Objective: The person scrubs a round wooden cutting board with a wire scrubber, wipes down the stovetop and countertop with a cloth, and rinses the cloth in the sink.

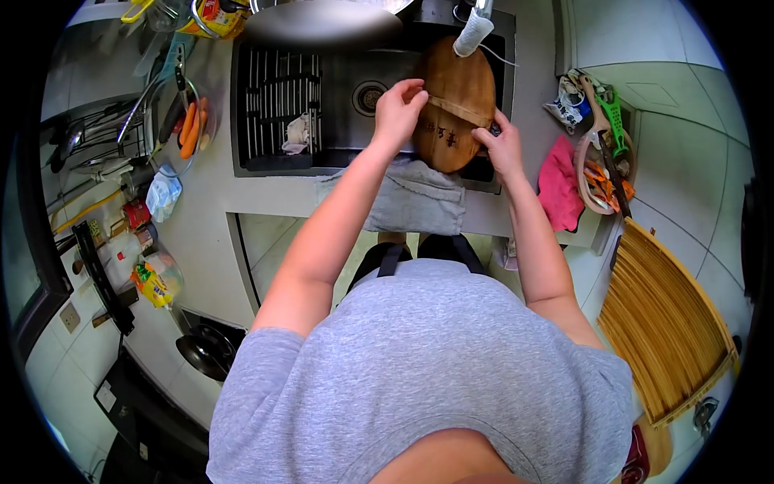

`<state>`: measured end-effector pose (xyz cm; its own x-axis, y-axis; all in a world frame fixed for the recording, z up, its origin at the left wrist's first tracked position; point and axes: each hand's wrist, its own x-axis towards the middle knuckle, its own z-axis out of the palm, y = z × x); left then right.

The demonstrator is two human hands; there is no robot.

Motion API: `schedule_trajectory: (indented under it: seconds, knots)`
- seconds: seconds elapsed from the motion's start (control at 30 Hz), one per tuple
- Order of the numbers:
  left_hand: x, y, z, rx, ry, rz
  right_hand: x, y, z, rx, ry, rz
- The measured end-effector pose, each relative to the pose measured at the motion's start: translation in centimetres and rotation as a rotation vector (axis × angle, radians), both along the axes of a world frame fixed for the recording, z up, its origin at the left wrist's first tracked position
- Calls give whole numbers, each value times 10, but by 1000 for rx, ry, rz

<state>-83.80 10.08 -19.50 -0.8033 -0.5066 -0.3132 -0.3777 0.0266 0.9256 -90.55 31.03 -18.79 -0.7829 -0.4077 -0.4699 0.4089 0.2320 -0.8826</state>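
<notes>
A round-ended wooden lid [455, 81] with a raised crossbar and dark written characters is tilted over the right side of the sink [343, 85]. My right hand [501, 147] grips its right edge, the thumb on the face and the fingers partly hidden behind. At the left edge, close to the end of the crossbar, my left hand [398, 115] has its fingers curled together; whether they pinch anything is hard to see. Above the lid hangs the faucet [474, 34], its spout wrapped in white. A grey towel [415, 198] drapes over the sink's front edge.
A black dish rack [282, 105] fills the sink's left side. A large metal pan [322, 22] stands behind it. Left on the counter is a clear bowl [208, 121] with carrots. A pink cloth [560, 184] and a basket [592, 189] of scraps sit at the right.
</notes>
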Motion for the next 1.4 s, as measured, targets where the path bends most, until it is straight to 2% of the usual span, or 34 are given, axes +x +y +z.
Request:
schedule_trajectory:
  seconds: [0.03,0.07,0.13,0.17,0.27,0.3,0.33,0.4,0.47,0.53,0.57,0.6,0.67,0.73,0.77,0.8,0.87,0.97,1.07,1.13,1.23,1.27,1.3,1.33,1.37,1.4]
  knots:
    - [-8,-5,-7,160,-81,-4,3,1,-10,115,216,61]
    - [-15,-8,-6,158,-79,-6,6,1,-15,230,433,122]
    - [-28,-11,-1,511,-186,43,18,0,-16,309,650,184]
    - [-31,-13,11,593,-195,50,24,-1,-4,349,600,227]
    - [-40,-27,20,797,-305,121,39,0,-1,349,688,326]
    - [-41,-34,6,831,-368,183,42,1,3,351,687,321]
    - [-37,-45,-5,909,-432,143,44,2,7,305,717,380]
    - [-26,-55,-23,902,-563,299,45,5,8,262,746,430]
    - [0,-75,-67,959,-614,234,46,9,4,107,831,543]
    - [26,-90,-87,967,-567,157,41,17,-5,103,762,624]
    - [41,-88,-78,1108,-478,207,35,21,-10,28,608,717]
    - [52,-84,-70,1124,-429,183,30,26,-14,-49,449,805]
    - [72,-74,-55,1053,-268,153,18,32,-24,-36,475,773]
    - [81,-59,-46,1070,-151,175,7,27,-34,12,235,513]
    - [84,-52,-41,1085,-118,159,1,20,-40,28,302,389]
    - [85,-46,-38,1101,-86,143,-5,10,-47,103,442,326]
    - [90,-32,-44,1124,-33,142,-8,-13,-40,208,544,220]
    - [95,-5,-29,1069,-26,174,-5,-42,-76,311,720,86]
    - [95,6,-14,981,6,133,25,-73,-113,456,768,74]
    - [98,2,-18,968,-36,126,49,-103,-88,156,743,227]
    - [94,3,-9,964,-88,135,20,-143,-89,-87,935,480]
    - [97,6,-6,962,-93,136,-2,-144,-100,11,905,462]
    - [97,7,-4,951,-56,148,-23,-146,-133,119,737,282]
    - [96,8,-1,940,-15,161,-56,-133,-135,329,755,346]
    - [96,9,4,952,-3,171,-71,-120,-146,266,599,138]
    - [96,9,2,947,-3,168,-74,-102,-133,395,633,125]
